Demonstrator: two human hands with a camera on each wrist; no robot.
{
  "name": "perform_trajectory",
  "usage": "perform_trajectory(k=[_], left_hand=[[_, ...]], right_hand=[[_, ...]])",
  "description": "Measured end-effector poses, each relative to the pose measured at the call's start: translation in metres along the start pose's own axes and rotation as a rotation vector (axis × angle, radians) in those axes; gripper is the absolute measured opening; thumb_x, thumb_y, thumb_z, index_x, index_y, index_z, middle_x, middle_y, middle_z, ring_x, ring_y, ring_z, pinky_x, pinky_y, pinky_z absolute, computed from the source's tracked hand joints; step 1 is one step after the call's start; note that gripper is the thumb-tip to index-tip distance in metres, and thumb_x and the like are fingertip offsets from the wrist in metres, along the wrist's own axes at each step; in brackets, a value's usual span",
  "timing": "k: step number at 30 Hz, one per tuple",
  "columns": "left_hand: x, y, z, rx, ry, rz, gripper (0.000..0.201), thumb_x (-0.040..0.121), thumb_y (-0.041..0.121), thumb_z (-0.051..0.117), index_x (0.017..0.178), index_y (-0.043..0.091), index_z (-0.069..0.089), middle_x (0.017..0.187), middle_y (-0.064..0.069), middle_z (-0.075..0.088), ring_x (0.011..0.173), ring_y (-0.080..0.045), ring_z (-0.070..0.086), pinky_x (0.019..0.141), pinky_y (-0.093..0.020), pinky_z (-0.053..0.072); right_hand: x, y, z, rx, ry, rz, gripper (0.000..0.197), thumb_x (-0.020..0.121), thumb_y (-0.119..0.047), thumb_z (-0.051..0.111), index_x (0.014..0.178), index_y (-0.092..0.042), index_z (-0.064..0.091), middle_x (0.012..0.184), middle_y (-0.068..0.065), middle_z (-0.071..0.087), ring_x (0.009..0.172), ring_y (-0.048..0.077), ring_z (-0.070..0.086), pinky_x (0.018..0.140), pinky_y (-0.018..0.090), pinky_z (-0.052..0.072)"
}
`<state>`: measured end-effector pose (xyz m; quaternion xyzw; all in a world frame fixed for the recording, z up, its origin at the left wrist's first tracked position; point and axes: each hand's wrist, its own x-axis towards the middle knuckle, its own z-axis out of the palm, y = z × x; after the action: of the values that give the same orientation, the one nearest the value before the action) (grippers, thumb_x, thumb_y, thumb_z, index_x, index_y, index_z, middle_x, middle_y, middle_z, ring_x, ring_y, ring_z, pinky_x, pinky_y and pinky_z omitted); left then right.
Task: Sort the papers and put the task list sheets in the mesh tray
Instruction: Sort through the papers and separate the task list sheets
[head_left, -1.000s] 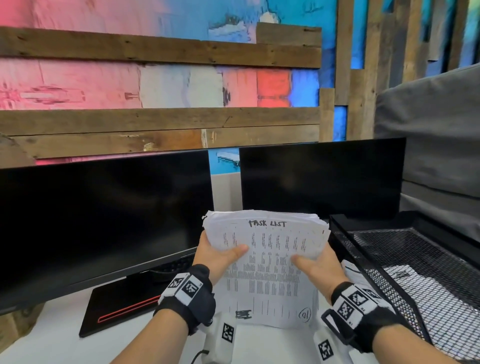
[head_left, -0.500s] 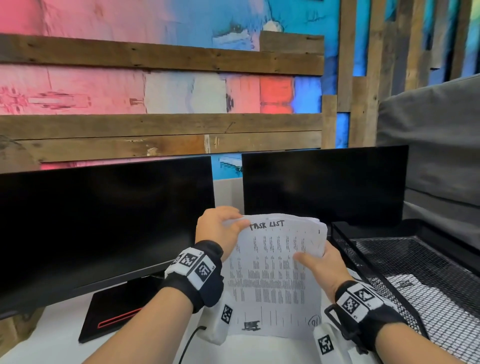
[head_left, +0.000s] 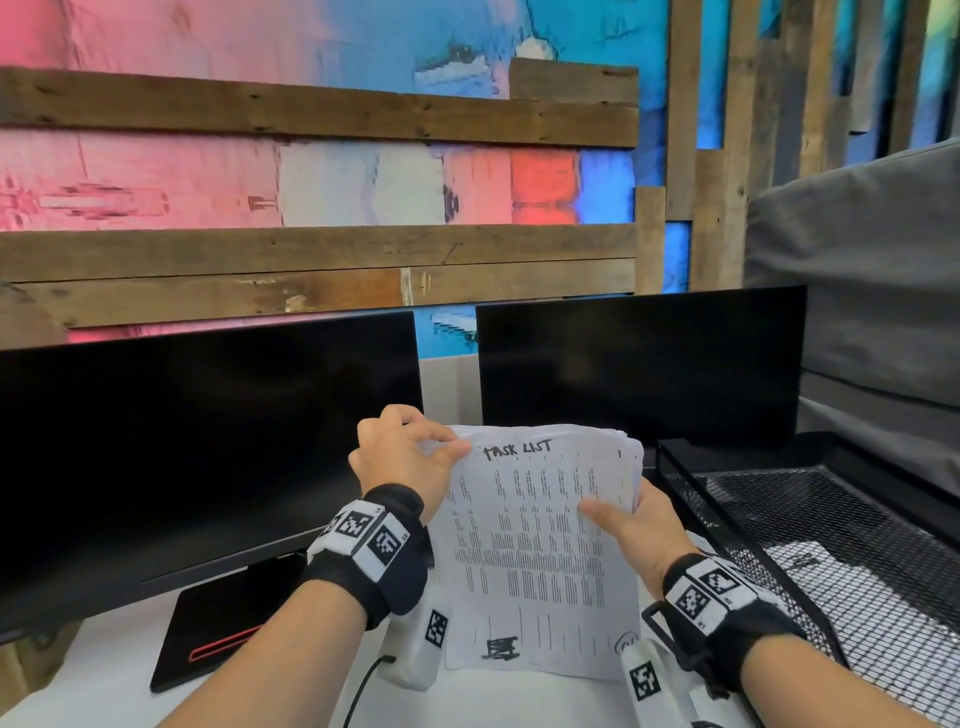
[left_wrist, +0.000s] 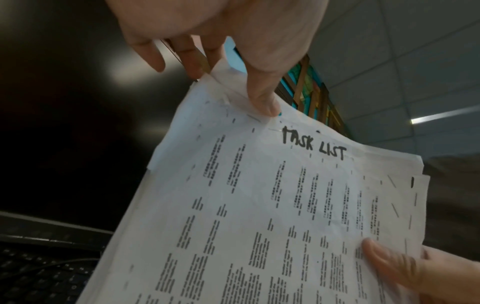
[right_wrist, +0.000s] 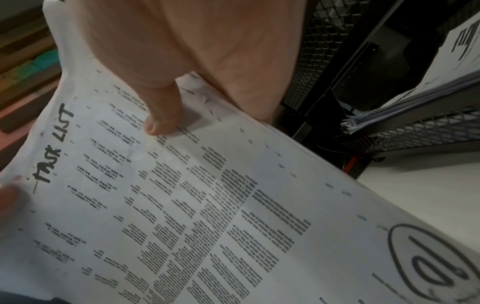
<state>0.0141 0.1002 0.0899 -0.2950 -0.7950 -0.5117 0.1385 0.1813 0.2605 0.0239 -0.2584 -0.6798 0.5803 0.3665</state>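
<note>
Grips on papers (head_left: 540, 540), white desk (head_left: 93, 691).

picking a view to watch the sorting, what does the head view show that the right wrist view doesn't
Only the head view shows both dark monitors, the wooden wall, both wristbands, and the left hand pinching the top left corner of the paper stack.

Only the right wrist view shows the edge of a pile of sheets already lying in the mesh tray, and a circled mark at the top sheet's lower corner close up.

Both show the top sheet headed TASK LIST, the right hand with its thumb on it, and the tray to the right.
</note>
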Motion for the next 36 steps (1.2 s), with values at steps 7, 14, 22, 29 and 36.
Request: perform_trajectory(k=[7,14,22,29,36], left_hand=[[-0.004,0.001,0.005,0.104,-0.069,0.153,0.021,0.072,0.042,0.078,0.063,0.039,0.059,0.090,0.026,0.040,0.101,-0.012,0.032,0.093,-0.029,0.032],[0.012,-0.003,-0.018,-0.141,-0.035,-0.020,0.021,0.082,0.023,0.072,0.063,0.023,0.062,0.075,0.003,0.064,0.079,-0.020,0.063,0.077,-0.039,0.055],[0.035,-0.032,-0.077,0.188,0.121,-0.135,0.022,0.089,0.031,0.061,0.072,0.020,0.054,0.072,-0.003,0.061,0.064,-0.022,0.058,0.052,-0.027,0.044],[0.044,-0.050,-0.111,0.303,0.211,-0.226,0.022,0.090,0.025,0.061,0.073,0.016,0.051,0.075,-0.004,0.057,0.063,-0.019,0.050,0.054,-0.028,0.035],[0.030,-0.052,-0.148,0.261,0.296,-0.265,0.014,0.089,0.015,0.056,0.076,0.010,0.055,0.072,-0.004,0.054,0.060,-0.020,0.049,0.051,-0.027,0.039]], right_hand=[[-0.002,-0.001,-0.001,-0.023,-0.007,0.002,0.030,0.086,-0.011,0.066,0.114,-0.020,0.061,0.106,-0.002,0.070,0.098,0.016,0.066,0.076,0.031,0.054],[-0.005,-0.005,0.000,-0.115,-0.058,-0.055,0.028,0.085,-0.008,0.068,0.105,-0.027,0.062,0.102,-0.005,0.071,0.095,0.012,0.067,0.080,0.032,0.055],[-0.003,-0.010,0.003,-0.181,-0.018,-0.074,0.028,0.087,-0.006,0.065,0.107,-0.024,0.061,0.099,-0.008,0.067,0.092,0.007,0.062,0.077,0.026,0.051],[-0.009,-0.009,0.001,-0.193,0.025,-0.059,0.028,0.086,-0.003,0.065,0.109,-0.019,0.063,0.100,-0.004,0.068,0.101,0.019,0.063,0.092,0.042,0.051],[-0.030,-0.014,-0.004,-0.196,0.064,-0.060,0.033,0.085,-0.002,0.066,0.117,-0.009,0.062,0.111,0.008,0.068,0.108,0.028,0.062,0.098,0.050,0.048]])
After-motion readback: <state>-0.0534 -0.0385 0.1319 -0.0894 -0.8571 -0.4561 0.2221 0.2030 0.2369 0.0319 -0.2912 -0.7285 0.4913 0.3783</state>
